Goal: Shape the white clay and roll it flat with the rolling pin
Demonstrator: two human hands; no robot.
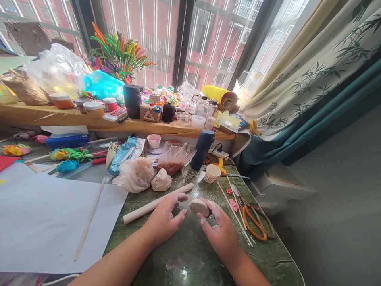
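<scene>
A rounded, flattened piece of pale clay [199,206] is held between the thumb and fingers of my right hand [218,226]. My left hand [166,218] is just left of it, thumb and fingers apart, with nothing in it. Beyond that hand, a long pale rolling pin [154,204] lies slantwise on the dark green tabletop [184,258]. A larger lump of the same clay [161,180] sits behind the rolling pin, beside a crumpled plastic bag [135,174]. White smears mark my fingers and the table.
On the right lie orange-handled scissors [254,222], thin wooden sticks [235,214] and a paper cup [212,173]. A dark blue cylinder [202,149] stands behind. White paper [53,222] covers the left side. Jars and craft items crowd the windowsill [119,128].
</scene>
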